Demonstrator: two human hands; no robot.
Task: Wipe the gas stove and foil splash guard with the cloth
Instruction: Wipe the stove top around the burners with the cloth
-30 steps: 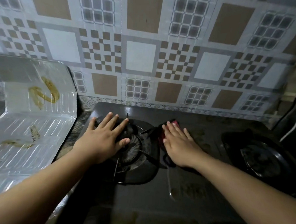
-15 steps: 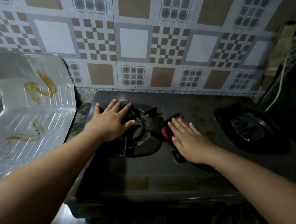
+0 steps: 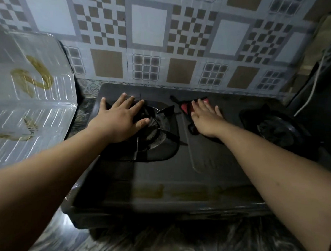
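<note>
Black enamel, dull and greasy: the gas stove [image 3: 177, 174] sits on a marbled bench [image 3: 172, 246] against the patterned tile wall [image 3: 147, 27]. Only the head view here. The right hand [image 3: 204, 118] lies flat, fingers spread, pressing a red-and-dark cloth [image 3: 187, 108] onto the stove top between the two burners, toward the back edge. The left hand [image 3: 120, 118] is open too, palm down, bracing on the left burner grate [image 3: 160, 125]; it grips nothing. Step in hand looks like the stove-top wipe, middle strip. Brownish smears show along the stove's front lip, so that part seems undone. The foil splash guard [image 3: 32, 101] stands left of the stove, just beside it, streaked with yellow-brown grease, apparently untouched. Next move likely calls for dragging the cloth forward with steady pressure, skirting the grate prongs.
</note>
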